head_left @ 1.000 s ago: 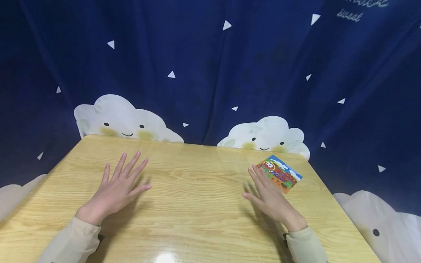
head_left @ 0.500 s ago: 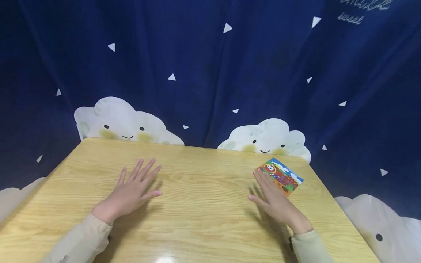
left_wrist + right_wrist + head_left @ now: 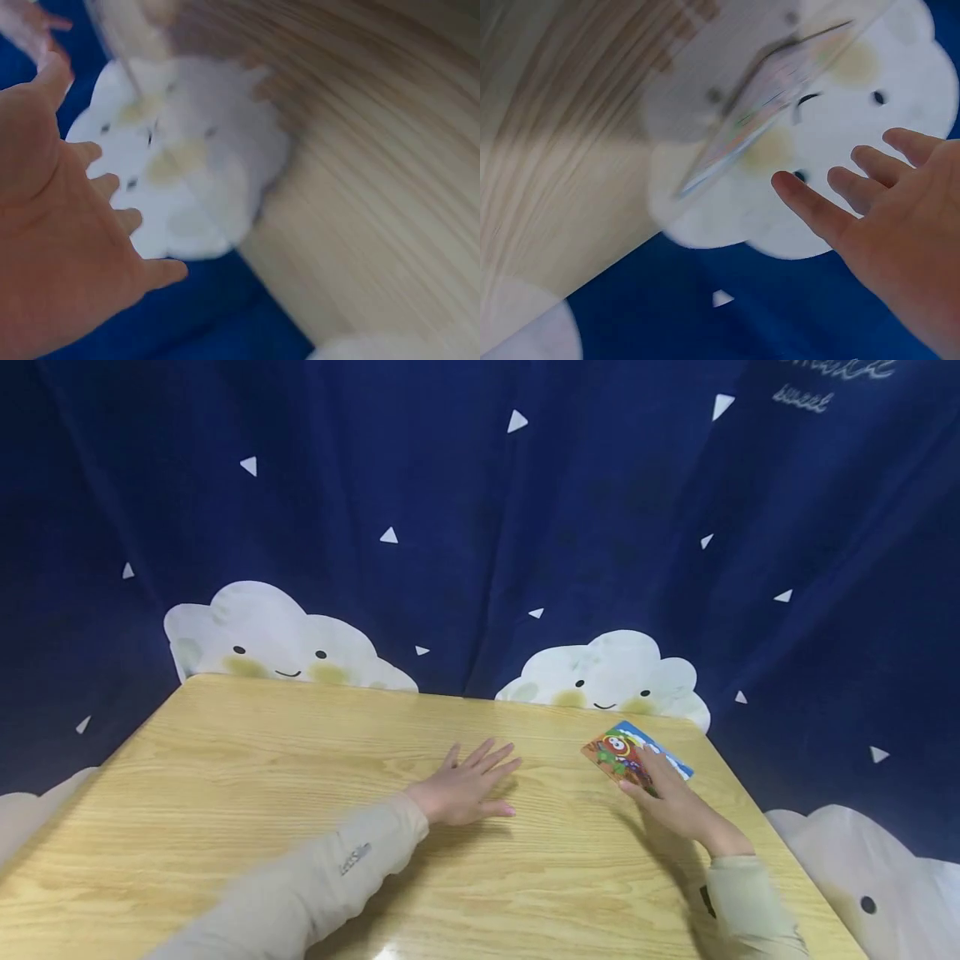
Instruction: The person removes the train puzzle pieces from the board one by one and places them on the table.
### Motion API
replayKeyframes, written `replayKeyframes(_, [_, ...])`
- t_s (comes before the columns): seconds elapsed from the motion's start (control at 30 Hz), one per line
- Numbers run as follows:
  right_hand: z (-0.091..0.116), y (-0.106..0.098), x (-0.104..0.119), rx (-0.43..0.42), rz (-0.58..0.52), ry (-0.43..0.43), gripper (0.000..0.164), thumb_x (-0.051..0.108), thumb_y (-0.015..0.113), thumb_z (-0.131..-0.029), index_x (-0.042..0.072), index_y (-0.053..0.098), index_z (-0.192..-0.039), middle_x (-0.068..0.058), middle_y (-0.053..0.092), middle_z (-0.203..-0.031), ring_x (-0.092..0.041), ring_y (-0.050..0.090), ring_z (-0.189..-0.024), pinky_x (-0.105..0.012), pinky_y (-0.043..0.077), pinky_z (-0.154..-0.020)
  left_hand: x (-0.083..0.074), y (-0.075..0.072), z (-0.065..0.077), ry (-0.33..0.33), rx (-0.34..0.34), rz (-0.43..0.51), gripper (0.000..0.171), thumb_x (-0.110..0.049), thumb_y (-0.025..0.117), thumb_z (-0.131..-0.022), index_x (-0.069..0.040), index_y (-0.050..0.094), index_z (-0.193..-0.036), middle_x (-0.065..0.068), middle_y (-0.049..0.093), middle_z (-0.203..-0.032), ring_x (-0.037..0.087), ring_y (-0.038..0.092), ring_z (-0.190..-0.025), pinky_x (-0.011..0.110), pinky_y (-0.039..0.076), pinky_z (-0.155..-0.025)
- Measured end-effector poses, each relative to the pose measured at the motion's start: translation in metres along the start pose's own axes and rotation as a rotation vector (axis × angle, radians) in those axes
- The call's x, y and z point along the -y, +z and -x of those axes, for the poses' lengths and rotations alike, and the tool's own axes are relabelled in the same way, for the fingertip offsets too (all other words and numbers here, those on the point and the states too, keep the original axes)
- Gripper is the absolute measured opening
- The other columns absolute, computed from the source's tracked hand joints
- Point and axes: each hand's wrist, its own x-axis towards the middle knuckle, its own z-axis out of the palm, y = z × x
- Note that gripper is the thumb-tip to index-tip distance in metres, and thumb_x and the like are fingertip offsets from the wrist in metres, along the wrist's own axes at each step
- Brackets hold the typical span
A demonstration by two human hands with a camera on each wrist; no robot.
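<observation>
A colourful picture card (image 3: pixel 611 752), with a red cartoon creature on it, lies at the right back of the wooden table. My right hand (image 3: pixel 678 802) is over the card's near right part and covers some of it, with fingers extended. In the right wrist view the same card (image 3: pixel 757 105) shows at a shallow angle, ahead of my right hand (image 3: pixel 900 202). Near the middle of the table, to the left of the card, my left hand (image 3: pixel 465 789) hovers with fingers spread. Nothing is in its palm in the left wrist view, where my left hand (image 3: pixel 67 225) is seen from below.
The light wooden tabletop (image 3: pixel 300 743) reaches back to a dark blue curtain (image 3: pixel 450 485) with white triangles. Smiling cloud prints (image 3: pixel 277 635) line the curtain just behind the table's back edge.
My left hand has swept rightward from the left side to the middle of the table. My right hand has shifted right and further over the card.
</observation>
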Motion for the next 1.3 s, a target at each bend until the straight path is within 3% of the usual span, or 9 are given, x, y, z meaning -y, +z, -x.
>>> replayKeyframes(0.23, [-0.014,-0.016,-0.04,0.02,-0.012,0.062,0.082,0.036,0.055,-0.1,-0.015,0.013,-0.15,-0.042,0.004,-0.152,-0.06,0.002,-0.138,-0.075,0.008,-0.103,-0.029,0.02,-0.059,0.026,0.096,-0.019,0.071,-0.055,0.044,-0.1,-0.022,0.021,-0.158,-0.002,0.009,-0.164,0.022,0.0,-0.15,0.061,0.004,-0.114])
replayKeyframes(0.33, [-0.02,-0.017,-0.059,-0.012,-0.006,0.023,0.072,0.033,0.055,-0.1,-0.015,0.026,-0.145,-0.041,0.022,-0.147,-0.058,0.019,-0.135,-0.071,0.018,-0.102,-0.04,0.023,-0.077,0.028,0.111,-0.056,0.07,-0.055,0.044,-0.1,-0.022,0.023,-0.158,-0.003,0.01,-0.164,0.022,0.003,-0.15,0.059,0.005,-0.115])
replayKeyframes(0.43, [-0.024,-0.014,-0.08,-0.064,0.008,-0.058,0.055,0.028,0.055,-0.1,-0.013,0.039,-0.134,-0.034,0.044,-0.128,-0.047,0.042,-0.117,-0.057,0.034,-0.095,-0.052,0.025,-0.091,0.014,0.115,-0.082,0.069,-0.055,0.044,-0.099,-0.023,0.024,-0.157,-0.004,0.013,-0.163,0.019,0.005,-0.15,0.056,0.006,-0.116])
replayKeyframes(0.57, [-0.026,-0.011,-0.104,-0.086,0.008,-0.105,0.042,0.024,0.056,-0.1,-0.01,0.046,-0.121,-0.02,0.053,-0.106,-0.03,0.05,-0.096,-0.042,0.04,-0.082,-0.064,0.029,-0.108,-0.024,0.119,-0.103,0.069,-0.056,0.044,-0.099,-0.026,0.023,-0.157,-0.007,0.014,-0.163,0.015,0.006,-0.149,0.052,0.006,-0.117])
replayKeyframes(0.77, [-0.025,-0.013,-0.111,-0.02,-0.05,-0.022,0.045,0.026,0.055,-0.101,-0.012,0.043,-0.12,-0.021,0.052,-0.107,-0.031,0.05,-0.099,-0.046,0.041,-0.085,-0.078,0.049,-0.137,-0.076,0.125,-0.181,0.07,-0.064,0.037,-0.097,-0.035,0.018,-0.157,-0.016,0.013,-0.162,0.009,0.006,-0.148,0.05,0.009,-0.117])
replayKeyframes(0.9, [-0.026,-0.01,-0.12,0.002,-0.066,-0.079,0.045,0.025,0.051,-0.103,-0.015,0.043,-0.122,-0.027,0.054,-0.11,-0.03,0.053,-0.1,-0.037,0.043,-0.082,-0.089,0.054,-0.143,-0.1,0.122,-0.238,0.067,-0.065,0.034,-0.097,-0.037,0.02,-0.157,-0.019,0.013,-0.161,0.007,0.008,-0.148,0.049,0.011,-0.117])
replayKeyframes(1.03, [-0.023,-0.01,-0.116,0.099,-0.067,0.028,0.068,0.033,0.046,-0.104,-0.023,0.03,-0.138,-0.048,0.031,-0.137,-0.057,0.03,-0.13,-0.059,0.028,-0.106,-0.094,0.057,-0.147,-0.148,0.136,-0.285,0.069,-0.067,0.032,-0.096,-0.038,0.019,-0.157,-0.02,0.011,-0.161,0.006,0.005,-0.148,0.049,0.01,-0.117])
replayKeyframes(1.13, [-0.019,-0.015,-0.106,0.163,-0.067,0.136,0.079,0.038,0.044,-0.104,-0.026,0.017,-0.141,-0.052,0.005,-0.142,-0.068,0.0,-0.131,-0.074,0.006,-0.104,-0.095,0.06,-0.15,-0.17,0.134,-0.287,0.067,-0.068,0.033,-0.096,-0.041,0.019,-0.156,-0.023,0.013,-0.16,0.004,0.006,-0.147,0.049,0.011,-0.117])
replayKeyframes(1.3, [-0.02,-0.025,-0.097,0.209,-0.058,0.195,0.078,0.037,0.043,-0.104,-0.023,0.013,-0.144,-0.049,0.002,-0.145,-0.065,0.0,-0.134,-0.072,0.006,-0.106,-0.094,0.052,-0.151,-0.154,0.112,-0.237,0.063,-0.064,0.035,-0.097,-0.04,0.025,-0.155,-0.023,0.017,-0.159,0.002,0.009,-0.147,0.047,0.012,-0.117])
